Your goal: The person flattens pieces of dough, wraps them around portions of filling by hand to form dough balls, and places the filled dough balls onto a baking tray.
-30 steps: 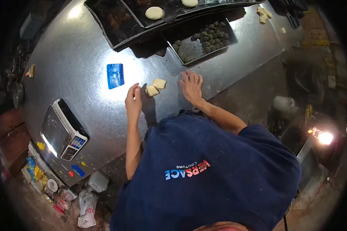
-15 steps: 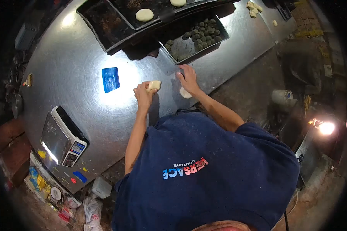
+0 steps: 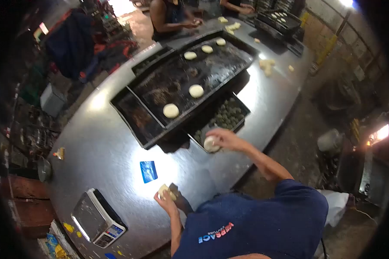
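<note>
My left hand [image 3: 166, 203] is closed around a pale lump of dough [image 3: 163, 190], held low over the metal table. My right hand [image 3: 224, 139] grips a flat round dough disc [image 3: 211, 144] by its edge, over the near edge of the metal tray of dark balls [image 3: 229, 114]. Just beyond lies a large black baking tray [image 3: 149, 84], on which several pale dough discs [image 3: 196, 91] are spread. A blue scraper [image 3: 149, 172] rests on the table between the baking tray and my left hand.
A digital scale [image 3: 98, 218] stands on the metal table [image 3: 101, 134] at the left. Dough pieces [image 3: 267, 67] lie toward the far right. Across the table, one person's hands [image 3: 194, 22] hold something small; another person [image 3: 237, 7] stands farther right, beside a second black tray [image 3: 278, 21].
My right hand has picked up the dough disc from the table and carried it forward to the tray of dark balls. My left hand still holds its dough. The view has tilted up.
</note>
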Available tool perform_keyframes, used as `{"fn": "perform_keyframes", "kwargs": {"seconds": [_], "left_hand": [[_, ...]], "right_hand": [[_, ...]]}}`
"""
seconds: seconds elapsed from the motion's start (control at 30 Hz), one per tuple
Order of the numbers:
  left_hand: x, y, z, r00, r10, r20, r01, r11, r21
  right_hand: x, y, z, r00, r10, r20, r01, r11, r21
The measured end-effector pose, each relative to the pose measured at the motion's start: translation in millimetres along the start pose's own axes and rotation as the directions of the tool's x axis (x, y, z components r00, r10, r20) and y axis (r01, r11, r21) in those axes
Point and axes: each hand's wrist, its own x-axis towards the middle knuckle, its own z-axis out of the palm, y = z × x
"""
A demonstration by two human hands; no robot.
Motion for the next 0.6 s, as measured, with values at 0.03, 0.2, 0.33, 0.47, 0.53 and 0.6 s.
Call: {"fn": "perform_keyframes", "kwargs": {"seconds": [0.03,0.2,0.33,0.47,0.53,0.6], "left_hand": [[1,9,-3,0.997,-0.06,-0.045,0.059,0.998,-0.035],[21,28,-6,0.994,-0.033,-0.102,0.021,0.994,-0.109],[17,51,5,0.998,0.004,-0.058,-0.009,0.996,-0.087],[5,59,22,0.997,0.059,0.048,-0.056,0.997,-0.06],[-6,63,30,0.987,0.054,0.152,-0.053,0.999,-0.006],[-7,50,42,0.935,0.096,0.341,-0.117,0.992,0.043]], "right_hand": [[30,-17,-27,0.994,-0.07,-0.089,0.052,0.981,-0.188],[158,-36,-100,0.577,-0.484,-0.658,0.089,0.838,-0.538],[195,34,-103,0.836,0.057,-0.545,-0.417,0.712,-0.565],[150,39,-31,0.702,-0.437,-0.563,-0.09,0.728,-0.679],[90,2,20,0.744,-0.457,-0.488,0.154,0.827,-0.541],[36,6,78,0.921,-0.314,-0.232,0.269,0.941,-0.206]]}}
